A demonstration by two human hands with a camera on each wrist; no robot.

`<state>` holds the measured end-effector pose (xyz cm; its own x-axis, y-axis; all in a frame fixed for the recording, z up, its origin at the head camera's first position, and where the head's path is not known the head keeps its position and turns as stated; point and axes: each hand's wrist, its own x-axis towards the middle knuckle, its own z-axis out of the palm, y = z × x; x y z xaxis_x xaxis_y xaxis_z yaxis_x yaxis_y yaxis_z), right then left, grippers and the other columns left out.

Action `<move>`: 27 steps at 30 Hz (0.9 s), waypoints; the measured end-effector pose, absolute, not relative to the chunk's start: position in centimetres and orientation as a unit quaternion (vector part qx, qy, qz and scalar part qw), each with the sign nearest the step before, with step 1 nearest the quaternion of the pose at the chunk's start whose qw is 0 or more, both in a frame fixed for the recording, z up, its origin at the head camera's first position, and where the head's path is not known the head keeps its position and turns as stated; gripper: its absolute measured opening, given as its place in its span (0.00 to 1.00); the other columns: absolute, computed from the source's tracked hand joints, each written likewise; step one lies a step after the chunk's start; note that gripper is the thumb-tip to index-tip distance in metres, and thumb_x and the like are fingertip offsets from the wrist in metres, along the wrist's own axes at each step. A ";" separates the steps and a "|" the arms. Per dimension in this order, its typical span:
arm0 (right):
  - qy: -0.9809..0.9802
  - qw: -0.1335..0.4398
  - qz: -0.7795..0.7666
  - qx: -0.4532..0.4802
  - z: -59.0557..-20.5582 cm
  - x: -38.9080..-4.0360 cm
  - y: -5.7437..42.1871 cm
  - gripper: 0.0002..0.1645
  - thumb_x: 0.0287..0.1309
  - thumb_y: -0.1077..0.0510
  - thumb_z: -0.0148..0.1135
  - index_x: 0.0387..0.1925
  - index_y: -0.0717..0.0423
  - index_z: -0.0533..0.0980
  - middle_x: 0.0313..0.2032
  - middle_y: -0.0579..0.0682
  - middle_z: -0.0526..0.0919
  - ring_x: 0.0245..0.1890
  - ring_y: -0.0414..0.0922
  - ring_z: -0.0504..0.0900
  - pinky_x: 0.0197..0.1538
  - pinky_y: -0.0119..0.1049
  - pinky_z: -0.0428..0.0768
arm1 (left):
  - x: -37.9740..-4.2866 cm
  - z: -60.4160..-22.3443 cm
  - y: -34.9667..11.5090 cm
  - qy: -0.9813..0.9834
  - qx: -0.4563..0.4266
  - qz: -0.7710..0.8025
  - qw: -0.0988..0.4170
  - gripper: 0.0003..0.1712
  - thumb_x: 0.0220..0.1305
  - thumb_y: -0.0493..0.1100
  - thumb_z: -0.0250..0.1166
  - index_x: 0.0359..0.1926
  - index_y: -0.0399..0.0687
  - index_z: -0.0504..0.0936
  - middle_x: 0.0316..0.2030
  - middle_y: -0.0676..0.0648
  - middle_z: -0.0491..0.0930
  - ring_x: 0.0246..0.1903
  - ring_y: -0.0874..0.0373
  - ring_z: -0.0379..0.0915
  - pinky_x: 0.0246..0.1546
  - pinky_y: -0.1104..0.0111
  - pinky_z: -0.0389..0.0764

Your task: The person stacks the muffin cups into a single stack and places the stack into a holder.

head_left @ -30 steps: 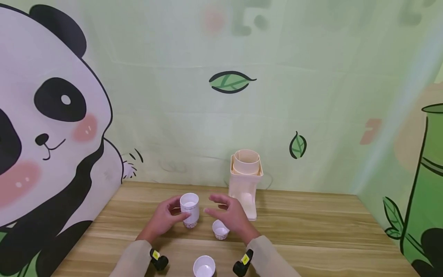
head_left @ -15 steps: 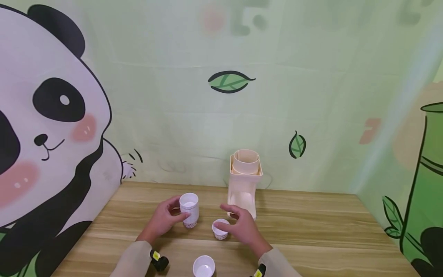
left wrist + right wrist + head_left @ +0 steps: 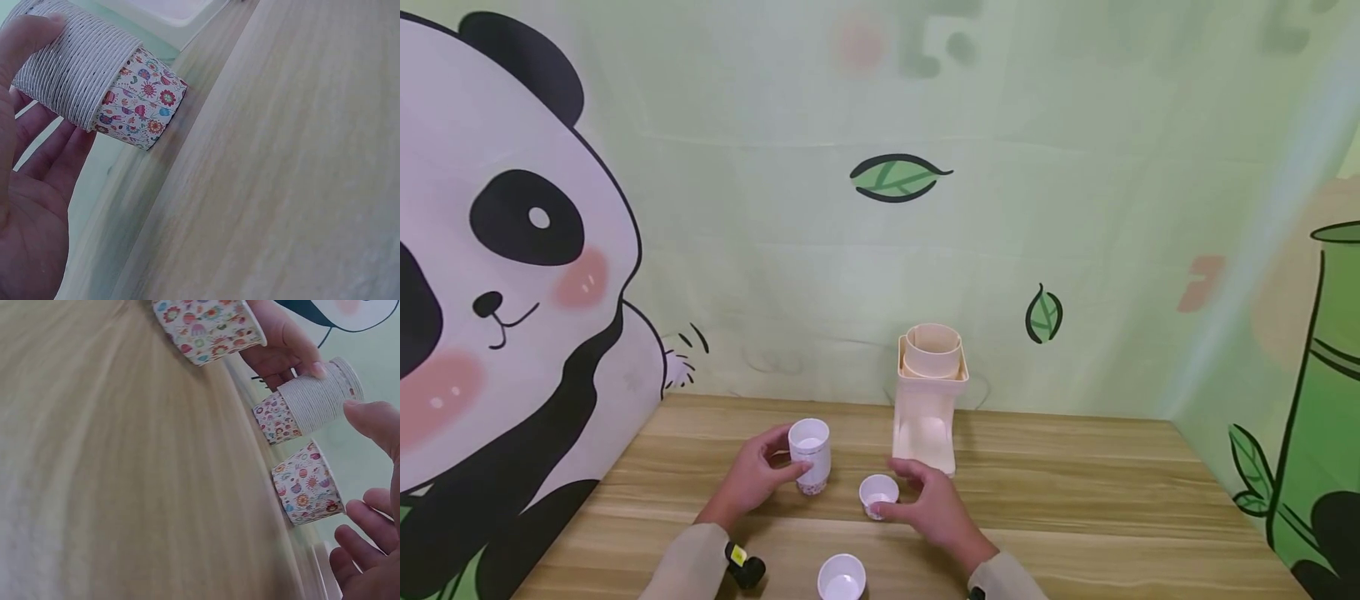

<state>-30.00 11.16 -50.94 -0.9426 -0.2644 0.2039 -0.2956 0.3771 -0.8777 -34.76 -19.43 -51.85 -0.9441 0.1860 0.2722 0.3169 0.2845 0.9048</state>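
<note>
My left hand (image 3: 758,473) grips a tall stack of nested paper cups (image 3: 811,454), thumb on the near side and fingers behind. In the left wrist view the stack (image 3: 81,65) shows many pale rims above a floral-printed base. My right hand (image 3: 936,508) is beside a single floral paper cup (image 3: 878,493) on the table, its thumb in front of the cup. The right wrist view shows this cup (image 3: 307,486) between the spread thumb and loosely bent fingers, the fingertips close to its rim; contact is unclear. Another floral cup (image 3: 842,575) stands nearer me.
A pale pink cup dispenser (image 3: 928,396) with a round tube on top stands at the back of the wooden table (image 3: 1075,500), behind the right hand. A green fabric backdrop (image 3: 760,208) with a printed panda rises behind the table.
My right hand has moved right and down, from beside the stack to the single cup. The left hand still holds the stack in the same place.
</note>
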 end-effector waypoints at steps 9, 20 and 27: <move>-0.820 0.006 0.542 0.183 -51.6 -30.0 11.0 0.44 0.44 0.51 0.85 0.61 0.66 0.77 0.57 0.58 0.85 0.54 0.52 0.82 0.57 0.34 0.79 | -34.7 -51.9 -19.4 -0.796 -0.161 -0.581 0.055 0.34 0.56 0.41 0.78 0.64 0.45 0.78 0.54 0.41 0.85 0.54 0.50 0.82 0.57 0.70 0.82; -0.827 0.012 0.526 0.197 -51.9 -30.4 11.1 0.43 0.44 0.51 0.85 0.60 0.67 0.78 0.55 0.56 0.86 0.57 0.52 0.82 0.61 0.34 0.78 | -34.5 -51.7 -19.4 -0.802 -0.145 -0.577 0.051 0.34 0.57 0.42 0.78 0.64 0.46 0.77 0.56 0.41 0.84 0.56 0.48 0.81 0.60 0.63 0.82; -0.837 0.021 0.508 0.203 -51.7 -30.6 11.0 0.42 0.43 0.52 0.85 0.58 0.67 0.79 0.55 0.55 0.86 0.57 0.53 0.82 0.62 0.35 0.78 | -34.2 -51.5 -19.2 -0.798 -0.157 -0.579 0.055 0.34 0.58 0.40 0.77 0.65 0.43 0.77 0.55 0.39 0.84 0.56 0.46 0.81 0.60 0.63 0.82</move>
<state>-30.59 10.95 -51.73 -0.9165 -0.3186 0.2418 -0.3615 0.4011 -0.8417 -34.23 -19.22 -51.54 -0.9449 0.1862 0.2691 0.3136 0.2802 0.9073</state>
